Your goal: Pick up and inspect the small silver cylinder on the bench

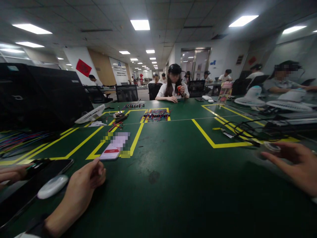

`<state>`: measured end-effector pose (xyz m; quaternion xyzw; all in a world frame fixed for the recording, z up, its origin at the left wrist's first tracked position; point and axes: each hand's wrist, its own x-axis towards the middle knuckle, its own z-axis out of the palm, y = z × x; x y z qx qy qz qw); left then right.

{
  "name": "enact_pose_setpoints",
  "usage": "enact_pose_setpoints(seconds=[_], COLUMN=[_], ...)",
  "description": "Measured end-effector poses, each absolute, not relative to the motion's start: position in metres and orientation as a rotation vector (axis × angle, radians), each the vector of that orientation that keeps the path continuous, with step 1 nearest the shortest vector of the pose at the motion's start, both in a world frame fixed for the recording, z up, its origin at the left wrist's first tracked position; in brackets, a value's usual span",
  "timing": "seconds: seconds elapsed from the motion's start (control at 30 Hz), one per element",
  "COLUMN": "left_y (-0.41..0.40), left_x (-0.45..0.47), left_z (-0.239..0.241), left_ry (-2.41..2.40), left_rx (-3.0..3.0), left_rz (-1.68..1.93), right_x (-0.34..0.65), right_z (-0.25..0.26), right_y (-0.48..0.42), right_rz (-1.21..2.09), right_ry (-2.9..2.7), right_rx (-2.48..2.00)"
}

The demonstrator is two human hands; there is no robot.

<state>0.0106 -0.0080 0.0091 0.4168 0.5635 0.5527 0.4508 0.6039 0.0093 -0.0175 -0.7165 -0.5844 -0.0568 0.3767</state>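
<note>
My left hand sits curled on the worktop, holding nothing, fingertips just short of the phone at 12 o'clock; phone's long axis runs 1–7. Right hand open, empty, well apart near the tape roll.

Open-plan workroom. Green table, large, marked with yellow tape lines forming rectangular bays. Beyond the table's far edge: black mesh office chairs, further desks, seated people in white shirts. Left of the table: white wall bearing a red diamond-shaped paper, then a wood-toned panel. Past the table's far right corner: glazed double door in a white wall. Above the table: grid ceiling of grey tiles with recessed rectangular light panels, all lit, receding in rows.
</note>
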Motion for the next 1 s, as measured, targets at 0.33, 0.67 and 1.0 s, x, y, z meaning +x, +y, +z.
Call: enact_pose_setpoints(seconds=[0.33,0.67,1.0], left_y=[-0.008,-0.006,0.010], left_x=[0.011,0.005,0.064], left_z=[0.011,0.004,0.013], left_ry=[1.395,1.438,1.420], left_rx=[1.040,1.150,1.861], left_rz=[1.331,1.282,0.782], right_x=[0.398,0.365,0.361], right_z=[-0.006,-0.005,-0.009], right_y=[0.027,0.031,0.032], right_rz=[0.342,0.611,0.906], right_ry=[-2.072,-2.153,-2.027], right_rx=[-1.002,-1.007,-0.982])
